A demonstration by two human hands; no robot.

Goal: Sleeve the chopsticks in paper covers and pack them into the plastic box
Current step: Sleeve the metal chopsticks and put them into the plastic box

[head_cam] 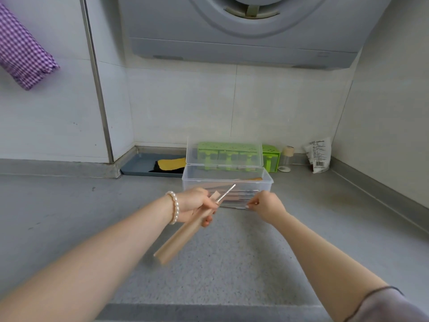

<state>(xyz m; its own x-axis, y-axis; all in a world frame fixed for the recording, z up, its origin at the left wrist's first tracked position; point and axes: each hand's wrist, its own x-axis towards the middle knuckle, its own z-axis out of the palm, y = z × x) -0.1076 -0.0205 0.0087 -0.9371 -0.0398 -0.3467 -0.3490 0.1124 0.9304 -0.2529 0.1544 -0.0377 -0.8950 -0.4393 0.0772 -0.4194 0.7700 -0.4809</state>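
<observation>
My left hand (195,204) grips a tan paper cover (178,238) that slants down to the left. A silver metal chopstick (226,193) sticks out of the cover's top end, pointing up and right. My right hand (267,206) hovers just in front of the clear plastic box (267,182), thumb and forefinger pinched near several loose metal chopsticks (241,198); whether it holds one I cannot tell. The box stands open with its lid (224,154) tilted up at the back. A brown sleeved piece (251,179) lies inside it.
A green perforated holder (270,156) stands behind the box. Right of it are a small glass jar (287,159) and a white packet (319,156). A grey tray (139,163) holding a yellow cloth sits in the left corner. A range hood (243,31) hangs overhead.
</observation>
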